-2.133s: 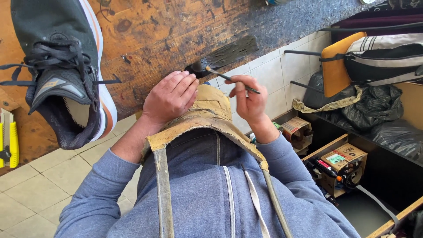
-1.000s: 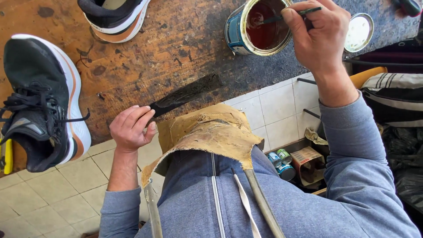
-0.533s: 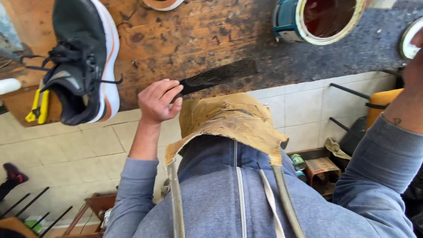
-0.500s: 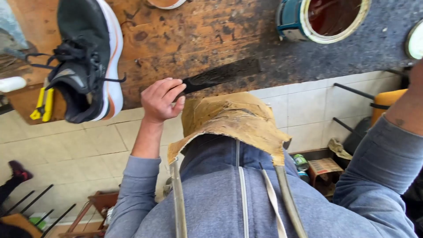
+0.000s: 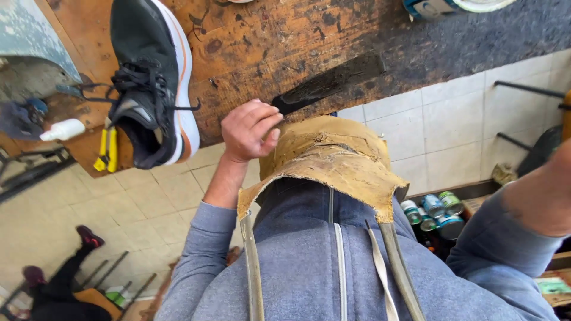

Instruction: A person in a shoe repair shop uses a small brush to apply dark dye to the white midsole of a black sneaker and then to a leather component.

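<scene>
Our left hand (image 5: pixel 248 128) pinches the dark strip (image 5: pixel 324 83) by its near end, flat on the counter (image 5: pixel 262 35) to steady it. Right hand is out of frame at 3 o'clock, so we can't tell its grip; the sneaker (image 5: pixel 151 77) is parked at 10 o'clock.

Your left hand (image 5: pixel 248 129) pinches the near end of a long, flat, dark sole strip (image 5: pixel 328 83). It lies flat and slantwise on the worn wooden counter (image 5: pixel 267 35), just right of the black sneaker (image 5: pixel 150 83), its far end pointing away.
</scene>
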